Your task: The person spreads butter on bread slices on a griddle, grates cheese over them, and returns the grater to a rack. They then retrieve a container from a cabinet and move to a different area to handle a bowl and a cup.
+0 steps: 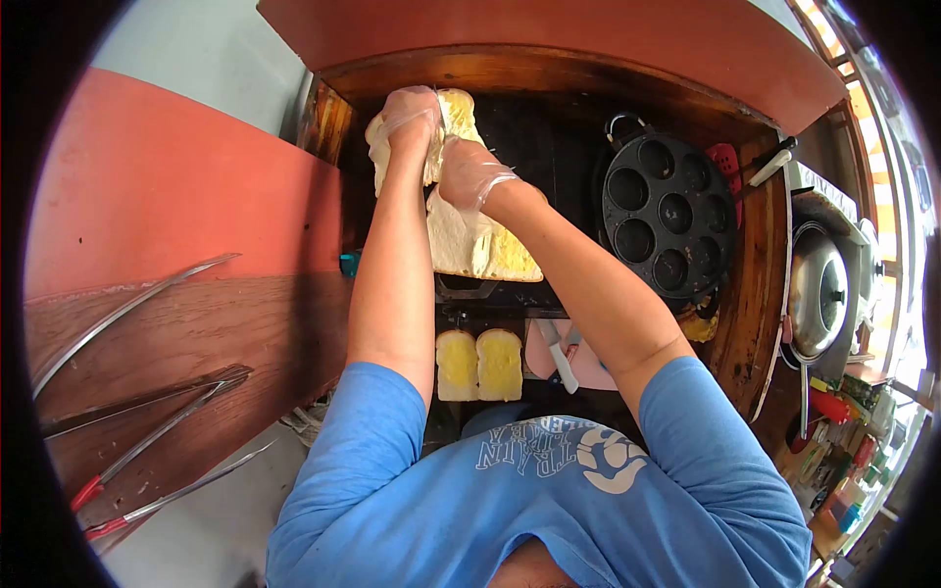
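Both hands wear clear plastic gloves and reach over bread on a dark cooking surface. At the upper left, my left hand (408,106) is closed on a pale bread slice (378,147). My right hand (470,174) is curled beside it, above a large piece of bread (456,240); its fingers are largely hidden, and what they hold cannot be made out. A thin dark edge (440,113) stands between the hands, too small to name. Beyond it is another slice with a yellow spread (458,110).
Two yellow-spread slices (478,365) lie near my body, beside a pink board (591,370) with a white-handled knife (562,365). At right sits a black round-welled pan (670,214). Wooden walls (549,78) enclose the surface. Metal tongs (147,441) hang at left; a lidded pan (818,294) stands far right.
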